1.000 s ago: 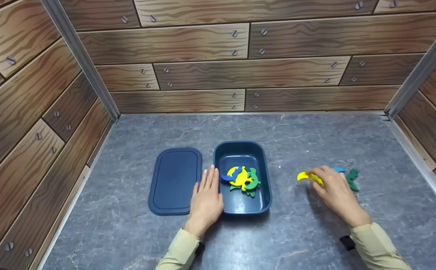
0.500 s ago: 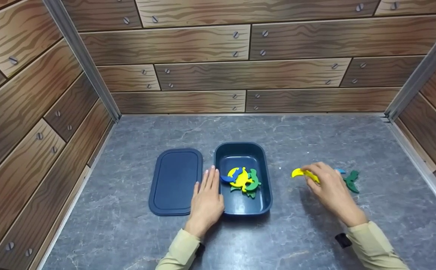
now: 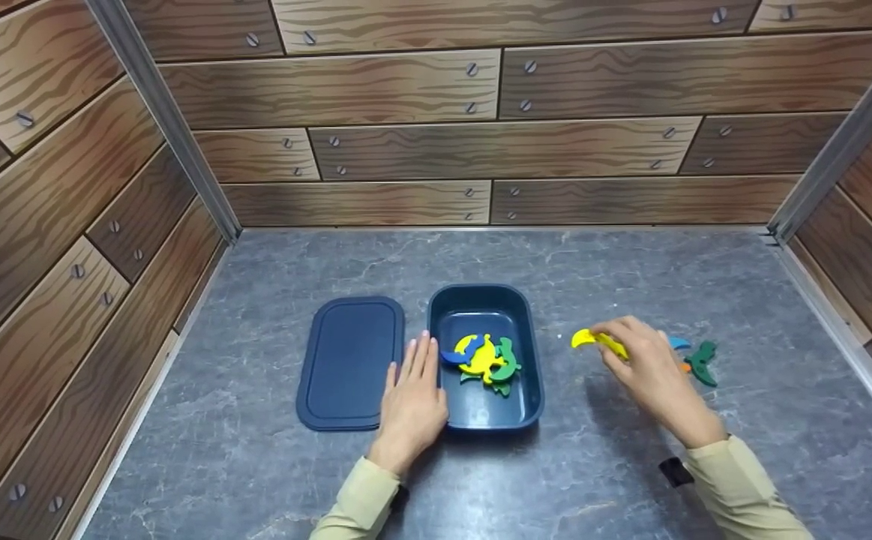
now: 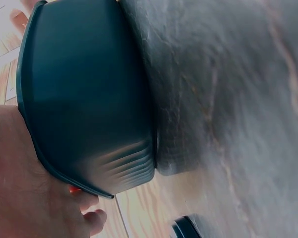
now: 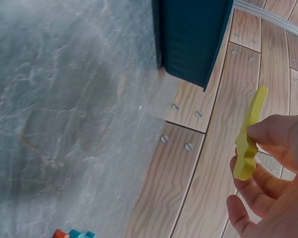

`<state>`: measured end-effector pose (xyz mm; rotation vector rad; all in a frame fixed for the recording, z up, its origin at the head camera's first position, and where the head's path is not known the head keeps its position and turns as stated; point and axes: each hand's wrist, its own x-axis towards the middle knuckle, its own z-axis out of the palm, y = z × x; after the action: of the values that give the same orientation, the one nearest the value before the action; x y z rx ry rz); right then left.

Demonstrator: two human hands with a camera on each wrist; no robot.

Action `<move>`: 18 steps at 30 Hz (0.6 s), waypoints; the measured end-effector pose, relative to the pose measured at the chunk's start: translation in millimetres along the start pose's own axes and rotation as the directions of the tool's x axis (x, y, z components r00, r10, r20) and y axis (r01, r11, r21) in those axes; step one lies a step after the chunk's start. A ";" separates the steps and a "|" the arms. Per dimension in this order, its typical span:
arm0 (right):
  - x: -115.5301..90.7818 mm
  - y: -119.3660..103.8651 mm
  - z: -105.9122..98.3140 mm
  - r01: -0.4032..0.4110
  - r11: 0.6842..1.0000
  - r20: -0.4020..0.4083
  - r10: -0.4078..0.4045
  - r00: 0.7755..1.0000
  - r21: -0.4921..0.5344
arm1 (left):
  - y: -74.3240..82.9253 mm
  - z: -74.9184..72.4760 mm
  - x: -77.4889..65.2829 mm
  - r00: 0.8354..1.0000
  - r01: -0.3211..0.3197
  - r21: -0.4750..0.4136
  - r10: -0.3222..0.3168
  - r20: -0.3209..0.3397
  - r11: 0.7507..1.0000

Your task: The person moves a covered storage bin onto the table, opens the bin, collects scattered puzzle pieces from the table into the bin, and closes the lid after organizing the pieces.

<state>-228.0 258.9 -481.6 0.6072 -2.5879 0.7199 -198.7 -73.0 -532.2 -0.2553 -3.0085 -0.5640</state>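
While planked-look walls point(image 3: 398, 150) close off the back and both sides, a grey marbled tabletop point(image 3: 218, 337) carries all the work. Near the middle of it: dark blue container point(image 3: 480, 298), open, upright. Flat lid point(image 3: 349, 367) lies just to the left, off the container.

Left hand point(image 3: 413, 401) lies along the container's near-left rim, fingers straight and together, gripping nothing that I can make out; probably a steadying touch. Right hand point(image 3: 649, 367) is out to the right, thumb and fingers pinching a slim yellow piece point(image 5: 246, 151), raised off the tabletop and well apart from the container. Its curved end juts leftward past the fingertips.

Inside the container, a loose heap: round yellow piece point(image 3: 473, 365) in the middle, dark blue piece point(image 3: 458, 355) over its left part, green piece point(image 3: 509, 365) at its right, more green showing beneath. Beyond the right hand, on the tabletop: dark green piece point(image 3: 702, 363), a bit of light blue point(image 3: 678, 343), and, smallest, a speck of orange point(image 3: 686, 367), both partly hidden.

Step in hand, as I judge it: transfer of the slim yellow piece. Next move likely calls for clearing the right rim, then a low release beside the heap.
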 end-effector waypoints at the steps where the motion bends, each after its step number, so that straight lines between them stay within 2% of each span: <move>1: 1.3 -1.0 0.1 0.008 1.000 -0.004 -0.008 1.000 0.002 | 0.0 0.0 0.0 1.000 0.000 0.002 0.000 -0.002 1.000; 6: 7.2 -7.1 -0.1 0.009 1.000 -0.011 -0.009 1.000 0.005 | 0.4 0.1 0.3 1.000 0.000 0.006 0.000 -0.016 1.000; 18: 19.2 -20.9 5.3 0.033 0.999 -0.037 -0.034 0.999 -0.006 | 0.5 -0.5 0.2 1.000 0.011 -0.006 -0.011 0.008 1.000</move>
<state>-234.9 233.9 -468.7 0.6281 -2.5386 0.7068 -198.9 -72.7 -531.5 -0.2417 -3.0180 -0.5752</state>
